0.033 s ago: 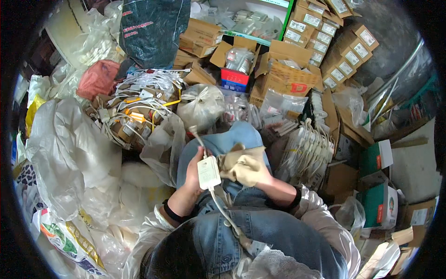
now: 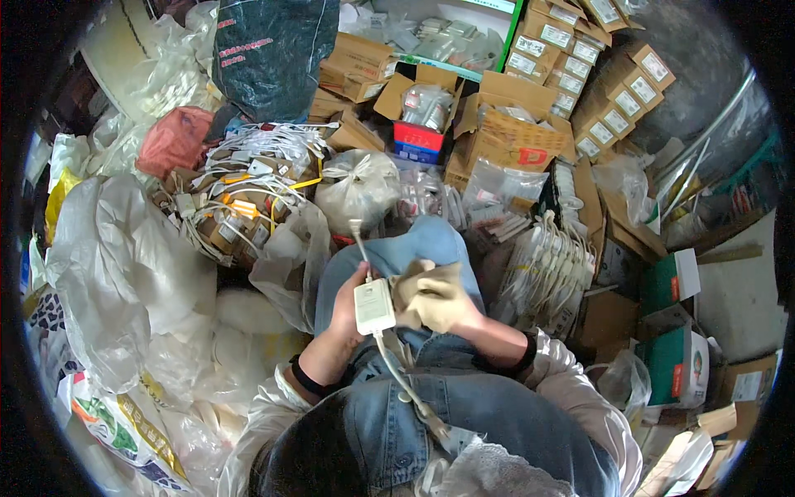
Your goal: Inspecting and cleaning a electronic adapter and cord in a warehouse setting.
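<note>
My left hand (image 2: pixel 344 308) is closed around the side of a white power adapter (image 2: pixel 375 308), held over my lap. A short cable with a plug at its end (image 2: pixel 356 228) sticks up from the adapter's far side. From its near side a longer white cable (image 2: pixel 396 373) runs down across my denim apron. Just right of the adapter, my right hand (image 2: pixel 465 316) grips a beige cloth (image 2: pixel 429 294), which hides most of its fingers. The cloth is close against the adapter's right edge; whether they touch is unclear.
A pile of white cables and adapters (image 2: pixel 257 170) lies ahead on the left, beside a tied plastic bag (image 2: pixel 358 190). Bundled white adapters (image 2: pixel 546 269) stand to the right. Open cardboard boxes (image 2: pixel 513 124) are farther off. Large translucent bags (image 2: pixel 132 273) crowd the left.
The adapter has shifted slightly to the right and its plug end has swung a little upward. The cloth in my right hand has moved slightly and changed its folds.
</note>
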{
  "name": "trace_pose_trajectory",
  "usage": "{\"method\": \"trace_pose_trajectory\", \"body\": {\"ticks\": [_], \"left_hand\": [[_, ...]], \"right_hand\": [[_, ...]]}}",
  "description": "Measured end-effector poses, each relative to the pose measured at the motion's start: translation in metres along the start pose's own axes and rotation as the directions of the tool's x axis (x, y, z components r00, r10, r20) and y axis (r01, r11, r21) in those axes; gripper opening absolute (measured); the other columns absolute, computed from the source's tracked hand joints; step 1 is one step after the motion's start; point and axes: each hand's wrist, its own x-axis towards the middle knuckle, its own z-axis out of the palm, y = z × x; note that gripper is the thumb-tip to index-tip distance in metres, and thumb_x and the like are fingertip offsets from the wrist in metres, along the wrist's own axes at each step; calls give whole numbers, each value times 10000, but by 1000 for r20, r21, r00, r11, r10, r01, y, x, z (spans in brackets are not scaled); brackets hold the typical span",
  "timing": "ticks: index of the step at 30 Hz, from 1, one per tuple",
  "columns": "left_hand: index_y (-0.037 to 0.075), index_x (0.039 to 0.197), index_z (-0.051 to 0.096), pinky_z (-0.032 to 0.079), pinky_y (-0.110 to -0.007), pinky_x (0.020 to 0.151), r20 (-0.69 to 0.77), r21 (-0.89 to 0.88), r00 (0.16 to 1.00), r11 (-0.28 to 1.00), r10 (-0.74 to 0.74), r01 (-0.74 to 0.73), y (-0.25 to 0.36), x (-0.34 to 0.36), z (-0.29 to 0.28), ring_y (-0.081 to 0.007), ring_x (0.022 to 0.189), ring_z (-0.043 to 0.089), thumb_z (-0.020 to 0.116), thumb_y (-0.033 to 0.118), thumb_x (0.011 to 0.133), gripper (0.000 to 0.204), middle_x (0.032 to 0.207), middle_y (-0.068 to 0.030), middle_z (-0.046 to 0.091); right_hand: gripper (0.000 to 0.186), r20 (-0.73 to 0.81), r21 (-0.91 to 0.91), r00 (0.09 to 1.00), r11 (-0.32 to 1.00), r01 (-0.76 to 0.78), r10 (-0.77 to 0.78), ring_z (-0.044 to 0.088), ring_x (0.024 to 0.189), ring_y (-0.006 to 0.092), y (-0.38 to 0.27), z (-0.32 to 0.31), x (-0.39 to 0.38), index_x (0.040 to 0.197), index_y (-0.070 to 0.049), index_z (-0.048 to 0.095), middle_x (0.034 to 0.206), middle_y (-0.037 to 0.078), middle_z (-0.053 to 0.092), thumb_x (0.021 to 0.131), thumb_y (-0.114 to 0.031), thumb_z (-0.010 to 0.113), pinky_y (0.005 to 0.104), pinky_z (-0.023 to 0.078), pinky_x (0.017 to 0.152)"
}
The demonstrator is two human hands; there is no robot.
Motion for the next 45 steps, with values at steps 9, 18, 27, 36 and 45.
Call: {"method": "trace_pose_trajectory", "body": {"ticks": [9, 18, 27, 36, 45], "left_hand": [[10, 1071, 570, 512, -311, 607, -98, 297, 995, 954, -19, 47, -14, 2, 6, -170, 719, 637, 442, 319, 967, 350, 874, -83, 642], [92, 1359, 306, 376, -252, 728, 501, 458, 745, 595, 440, -660, -20, -8, 15, -118, 836, 454, 591, 228, 842, 606, 991, -39, 478], [62, 1381, 387, 382, -277, 756, 294, 428, 887, 781, 357, -456, -12, 5, 5, -132, 885, 485, 382, 442, 972, 558, 1068, -54, 541], [16, 1330, 453, 405, -286, 912, 477, 540, 797, 593, 370, -598, -9, -8, 5, -162, 1004, 541, 386, 30, 907, 428, 1136, -90, 578], [-11, 1370, 362, 356, -316, 987, 504, 514, 805, 641, 312, -570, -11, -17, 13, -195, 1140, 485, 457, 145, 949, 459, 1253, -115, 506]], "right_hand": [[272, 117, 292, 916, 868, -402, 384, 565, 638, 82, 9, 6, 3, 961, -70, 639, 777, 5, 630, 874, -322, 590, 232, 445, 553], [203, -123, 803, 967, 595, -36, 225, 449, 510, 22, 11, -9, 22, 904, -145, 606, 721, -64, 572, 911, -330, 522, 191, 342, 455], [203, -382, 530, 918, 839, 123, 107, 588, 713, 113, 17, -1, 17, 1030, -30, 574, 880, 27, 617, 849, -122, 566, 254, 469, 585], [274, -382, 206, 924, 975, 81, 4, 608, 889, 136, 19, -1, 10, 1093, 3, 554, 1008, 65, 631, 823, -38, 583, 284, 495, 724], [192, -396, 460, 916, 876, 144, 57, 431, 517, 45, 13, -4, 10, 1038, -28, 566, 744, -4, 559, 918, -119, 448, 212, 300, 432]]}}
